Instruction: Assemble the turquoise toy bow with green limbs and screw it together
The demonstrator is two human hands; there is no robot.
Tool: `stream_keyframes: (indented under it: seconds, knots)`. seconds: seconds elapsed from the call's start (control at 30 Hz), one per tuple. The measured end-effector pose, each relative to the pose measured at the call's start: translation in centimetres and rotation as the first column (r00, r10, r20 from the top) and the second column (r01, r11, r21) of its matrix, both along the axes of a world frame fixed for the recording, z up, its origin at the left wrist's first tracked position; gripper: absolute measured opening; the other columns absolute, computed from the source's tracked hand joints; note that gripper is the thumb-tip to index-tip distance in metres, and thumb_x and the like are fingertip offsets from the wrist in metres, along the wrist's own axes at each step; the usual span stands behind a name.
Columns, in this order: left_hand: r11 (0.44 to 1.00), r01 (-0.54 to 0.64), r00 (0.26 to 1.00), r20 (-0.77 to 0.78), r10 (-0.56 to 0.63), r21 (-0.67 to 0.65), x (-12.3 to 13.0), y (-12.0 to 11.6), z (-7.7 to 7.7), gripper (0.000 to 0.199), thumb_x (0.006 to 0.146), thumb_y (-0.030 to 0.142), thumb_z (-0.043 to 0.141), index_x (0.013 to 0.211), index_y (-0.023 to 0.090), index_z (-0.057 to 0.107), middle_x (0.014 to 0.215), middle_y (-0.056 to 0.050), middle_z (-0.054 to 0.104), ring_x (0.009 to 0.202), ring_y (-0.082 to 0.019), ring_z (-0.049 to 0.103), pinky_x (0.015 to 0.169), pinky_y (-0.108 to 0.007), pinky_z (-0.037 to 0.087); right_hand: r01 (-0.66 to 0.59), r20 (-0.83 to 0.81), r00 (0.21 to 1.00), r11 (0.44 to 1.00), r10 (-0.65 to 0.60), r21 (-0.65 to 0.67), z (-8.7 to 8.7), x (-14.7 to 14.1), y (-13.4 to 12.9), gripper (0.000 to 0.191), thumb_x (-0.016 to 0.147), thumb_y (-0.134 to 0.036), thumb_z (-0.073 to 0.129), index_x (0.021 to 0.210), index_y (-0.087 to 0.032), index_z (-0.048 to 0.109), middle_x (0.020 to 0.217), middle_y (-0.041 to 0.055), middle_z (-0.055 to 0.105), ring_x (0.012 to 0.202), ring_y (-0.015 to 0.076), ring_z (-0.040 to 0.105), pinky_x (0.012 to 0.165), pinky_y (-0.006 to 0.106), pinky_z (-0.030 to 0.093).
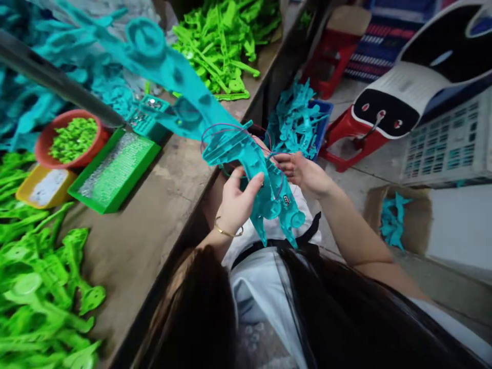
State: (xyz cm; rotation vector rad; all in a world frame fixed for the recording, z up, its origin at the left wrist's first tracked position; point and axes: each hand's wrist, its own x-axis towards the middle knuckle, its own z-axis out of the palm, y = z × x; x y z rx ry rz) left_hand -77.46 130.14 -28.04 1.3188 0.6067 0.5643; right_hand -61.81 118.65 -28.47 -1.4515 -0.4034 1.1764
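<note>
A long teal moulded plastic shell (188,82), like half of a toy body, reaches from over the bench down to my lap. My left hand (236,200), with a thin bracelet at the wrist, is closed around the edge of its lower part, thumb on top. My right hand (305,174) is at the other edge, its fingers bent against the shell and their tips partly hidden. Thin pink wires (232,124) loop around the shell between my hands. A small metal-looking piece (286,200) sits in the shell's lower end.
On the bench (165,205) stand a green tray (111,200) of small clear or metallic pieces, a red bowl (42,148), a yellow tub (28,192) and heaps of green parts (226,41). A blue crate (326,115), red stool (338,56) and cardboard box (421,220) are at right.
</note>
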Motion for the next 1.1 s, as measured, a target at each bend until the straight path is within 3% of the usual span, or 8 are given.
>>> stream_keyframes:
  seconds: [0.13, 0.2, 0.3, 0.53, 0.73, 0.8, 0.93, 1.1]
  knots:
    - [0.972, 0.221, 0.975, 0.010, -0.223, 0.077, 3.6, 0.8, -0.8, 0.025, 0.081, 0.036, 0.069, 0.098, 0.017, 0.066, 0.100, -0.005, 0.066, 0.102, -0.022, 0.060, 0.098, -0.036, 0.044, 0.003, 0.044, 0.999, 0.989, -0.009, 0.150, -0.2, -0.9, -1.1, 0.072, 0.063, -0.064, 0.076, 0.119, -0.024, 0.056, 0.120, 0.0063, 0.066, 0.104, 0.0212, 0.064, 0.085, 0.034, 0.055]
    - [0.953, 0.219, 0.976, -0.045, -0.215, 0.209, 5.4, 0.8, -1.6, 0.022, 0.078, 0.033, 0.072, 0.091, 0.016, 0.066, 0.104, -0.007, 0.062, 0.110, -0.024, 0.056, 0.104, -0.037, 0.038, 0.126, 0.064, 0.988, 0.974, -0.140, 0.188, -1.2, -1.2, -1.0, 0.071, 0.058, -0.049, 0.085, 0.117, -0.023, 0.055, 0.126, 0.0060, 0.063, 0.114, 0.0211, 0.061, 0.095, 0.035, 0.051]
    - [0.939, 0.148, 0.984, -0.145, -0.107, 0.310, 7.6, 0.6, -3.0, 0.025, 0.074, 0.032, 0.075, 0.090, 0.018, 0.061, 0.109, -0.008, 0.056, 0.114, -0.025, 0.052, 0.105, -0.038, 0.036, 0.290, -0.003, 0.956, 0.948, -0.292, 0.128, -3.2, -0.9, -0.7, 0.069, 0.056, -0.042, 0.086, 0.113, -0.023, 0.053, 0.125, 0.0063, 0.064, 0.111, 0.0210, 0.063, 0.095, 0.036, 0.052]
    - [0.981, 0.162, 0.979, -0.140, -0.147, 0.102, 12.2, 0.6, -4.7, 0.044, 0.074, 0.043, 0.076, 0.105, 0.021, 0.055, 0.106, -0.007, 0.061, 0.097, -0.021, 0.059, 0.092, -0.035, 0.045, 0.385, -0.010, 0.922, 0.919, -0.386, 0.084, -4.7, 2.5, -0.7, 0.058, 0.065, -0.041, 0.079, 0.113, -0.025, 0.051, 0.112, 0.0057, 0.069, 0.097, 0.0221, 0.068, 0.077, 0.035, 0.058]
    - [0.957, 0.291, 0.947, -0.133, -0.291, -0.026, 16.7, 3.2, -6.1, 0.025, 0.079, 0.041, 0.069, 0.086, 0.017, 0.064, 0.088, -0.004, 0.065, 0.085, -0.016, 0.059, 0.082, -0.028, 0.046, 0.583, -0.019, 0.812, 0.812, -0.584, -0.040, -5.1, 9.7, -4.7, 0.051, 0.060, -0.038, 0.080, 0.102, -0.027, 0.055, 0.091, -0.0008, 0.070, 0.074, 0.0190, 0.069, 0.065, 0.035, 0.059]
    - [0.955, 0.284, 0.934, -0.203, -0.295, -0.080, 18.7, 4.7, -8.2, 0.023, 0.080, 0.039, 0.067, 0.082, 0.017, 0.063, 0.081, -0.001, 0.064, 0.079, -0.014, 0.058, 0.078, -0.026, 0.046, 0.647, 0.054, 0.763, 0.760, -0.645, -0.062, -5.7, 12.8, -6.6, 0.047, 0.060, -0.040, 0.078, 0.099, -0.027, 0.056, 0.087, -0.0008, 0.070, 0.073, 0.0198, 0.068, 0.066, 0.037, 0.059]
    - [0.958, 0.249, 0.868, -0.406, -0.286, -0.142, 24.0, 8.2, -14.5, 0.019, 0.084, 0.035, 0.063, 0.085, 0.015, 0.064, 0.078, 0.000, 0.063, 0.076, -0.013, 0.059, 0.076, -0.026, 0.047, 0.787, 0.130, 0.616, 0.606, -0.777, -0.112, -7.3, 18.4, -9.3, 0.046, 0.057, -0.038, 0.080, 0.097, -0.028, 0.059, 0.085, -0.0009, 0.068, 0.072, 0.0208, 0.067, 0.067, 0.040, 0.058]
    - [0.979, 0.185, 0.680, -0.708, -0.192, -0.087, 30.8, 11.6, -21.2, 0.024, 0.092, 0.034, 0.058, 0.105, 0.014, 0.062, 0.106, -0.007, 0.064, 0.097, -0.018, 0.061, 0.088, -0.039, 0.051, 0.884, 0.138, 0.426, 0.379, -0.894, -0.272, -8.3, 22.4, -10.0, 0.048, 0.048, -0.034, 0.084, 0.090, -0.028, 0.063, 0.079, -0.0024, 0.066, 0.062, 0.0168, 0.062, 0.063, 0.040, 0.059]
